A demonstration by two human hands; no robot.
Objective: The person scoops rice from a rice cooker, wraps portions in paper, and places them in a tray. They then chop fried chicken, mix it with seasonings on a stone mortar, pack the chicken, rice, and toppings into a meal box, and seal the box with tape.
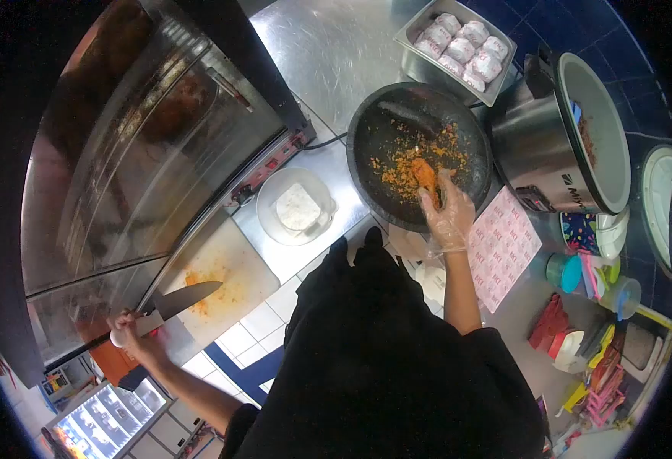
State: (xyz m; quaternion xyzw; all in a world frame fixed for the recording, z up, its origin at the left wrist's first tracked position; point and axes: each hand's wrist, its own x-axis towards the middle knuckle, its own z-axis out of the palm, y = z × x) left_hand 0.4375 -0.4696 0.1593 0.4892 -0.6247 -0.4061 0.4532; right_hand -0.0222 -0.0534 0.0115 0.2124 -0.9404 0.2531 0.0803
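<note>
My left hand (128, 330) is closed round the pale handle of a large knife (188, 298), whose blade lies over a white cutting board (248, 268) with orange crumbs on it. In a clear plastic glove, my right hand (449, 210) reaches into a big dark bowl (366, 164). Its fingers are on an orange piece of food (424, 174). Orange crumbs are scattered over the inside of the bowl. Right beside that hand lies a sheet of pink-printed paper (503, 249).
A glass-fronted oven or cabinet (145, 145) fills the left. A clear bowl with white contents (298, 208) sits in the middle. Wrapped items fill a metal tray (402, 37) at the top. A large steel cooker (523, 138), cups (563, 272) and several utensils stand at the right.
</note>
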